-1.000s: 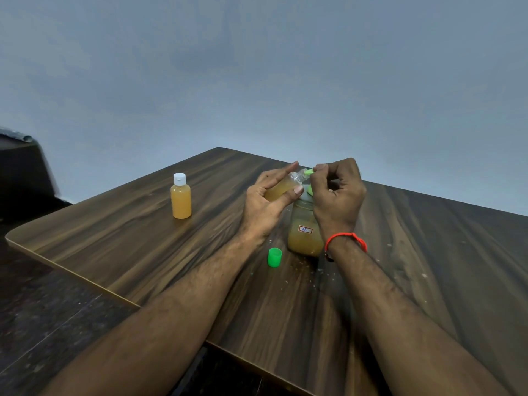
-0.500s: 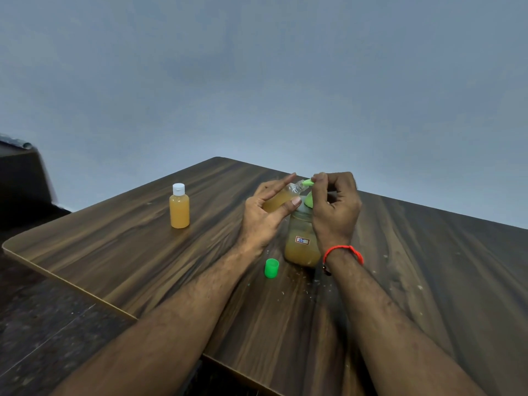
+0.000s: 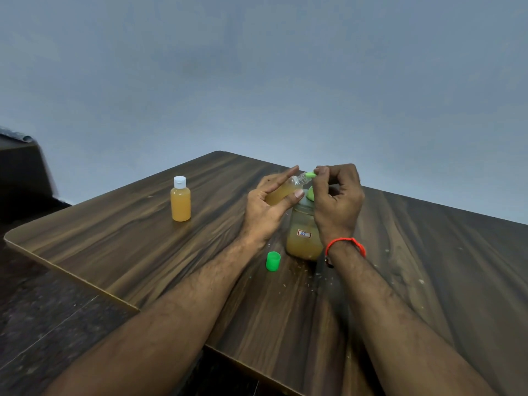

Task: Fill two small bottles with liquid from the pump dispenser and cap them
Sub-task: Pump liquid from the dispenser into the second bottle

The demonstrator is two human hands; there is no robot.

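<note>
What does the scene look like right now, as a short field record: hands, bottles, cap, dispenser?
left hand: holds the tilted small bottle, mouth at the pump spout
right hand: fingers curled on the green pump head
pump dispenser: upright on table, amber liquid inside
capped bottle: white cap, filled, stands apart at left
green cap: loose on table, before the dispenser

Looks like a plain room at home or an office: dark wood-grain laminate table [image 3: 143, 252], bare grey-blue wall [image 3: 257, 81], dark speckled floor [image 3: 43, 324].
</note>
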